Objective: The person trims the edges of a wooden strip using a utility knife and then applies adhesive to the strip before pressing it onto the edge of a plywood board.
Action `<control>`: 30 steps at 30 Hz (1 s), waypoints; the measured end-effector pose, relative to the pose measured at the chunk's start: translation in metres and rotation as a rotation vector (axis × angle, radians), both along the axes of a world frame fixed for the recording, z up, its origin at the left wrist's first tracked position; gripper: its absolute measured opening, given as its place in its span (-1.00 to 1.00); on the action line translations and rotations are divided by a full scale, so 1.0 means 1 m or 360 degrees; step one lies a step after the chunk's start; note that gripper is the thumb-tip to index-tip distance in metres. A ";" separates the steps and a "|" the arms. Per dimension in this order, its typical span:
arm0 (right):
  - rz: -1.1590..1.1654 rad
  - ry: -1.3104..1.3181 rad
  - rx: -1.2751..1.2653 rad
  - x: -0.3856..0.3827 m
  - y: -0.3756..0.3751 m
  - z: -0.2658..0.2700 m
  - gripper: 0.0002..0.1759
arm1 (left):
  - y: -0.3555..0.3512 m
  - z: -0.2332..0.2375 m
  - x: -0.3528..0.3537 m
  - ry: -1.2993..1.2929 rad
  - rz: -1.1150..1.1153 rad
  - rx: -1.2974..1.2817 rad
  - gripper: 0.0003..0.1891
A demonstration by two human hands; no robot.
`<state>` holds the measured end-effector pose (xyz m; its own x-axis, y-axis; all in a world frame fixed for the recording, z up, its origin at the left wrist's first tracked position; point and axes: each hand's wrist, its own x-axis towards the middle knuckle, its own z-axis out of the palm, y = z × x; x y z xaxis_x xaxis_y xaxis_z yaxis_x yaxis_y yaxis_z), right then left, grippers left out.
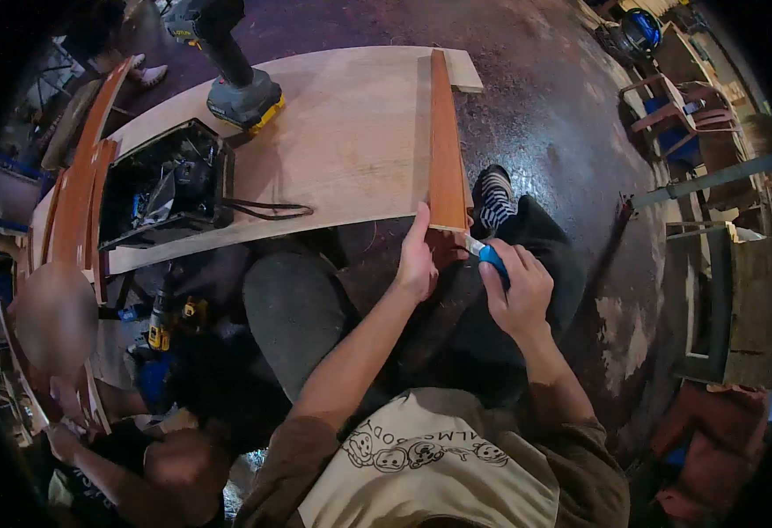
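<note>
A long reddish-brown wooden strip (445, 141) lies across the right part of a pale wooden board (333, 132), its near end over the board's edge. My left hand (418, 260) is closed around that near end, thumb on its left side. In my right hand (521, 286) is a blue-handled tool (492, 260), its light-coloured front part close to the strip's near end. The tool's tip is too small to make out. Both hands are close together above my lap.
On the board stand a cordless drill (243, 95) and a black open box (166, 189) with small items and a dark strap. More brown strips (78, 207) lie at left. A yellow-black drill (161, 326) is below. A co-worker (139, 458) sits lower left. Wooden frames (729, 308) stand at right.
</note>
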<state>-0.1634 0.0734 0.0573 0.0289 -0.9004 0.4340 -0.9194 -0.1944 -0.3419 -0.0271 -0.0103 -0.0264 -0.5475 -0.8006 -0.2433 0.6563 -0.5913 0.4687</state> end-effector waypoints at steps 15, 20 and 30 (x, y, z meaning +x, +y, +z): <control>-0.0032 0.0042 0.0060 -0.005 -0.006 -0.006 -0.70 | -0.001 -0.010 -0.003 -0.0015 -0.0012 -0.0105 -0.23; -0.0029 0.0008 0.0064 -0.005 -0.007 -0.004 -0.71 | 0.000 0.006 -0.004 -0.0054 0.0033 -0.0084 -0.23; -0.0010 -0.0010 0.0051 -0.005 -0.010 -0.007 -0.72 | 0.001 0.006 -0.008 0.0006 0.0055 0.0001 -0.29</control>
<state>-0.1689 0.0637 0.0503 0.0203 -0.9139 0.4054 -0.9184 -0.1773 -0.3537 -0.0347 -0.0098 -0.0200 -0.5204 -0.8190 -0.2419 0.6783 -0.5685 0.4656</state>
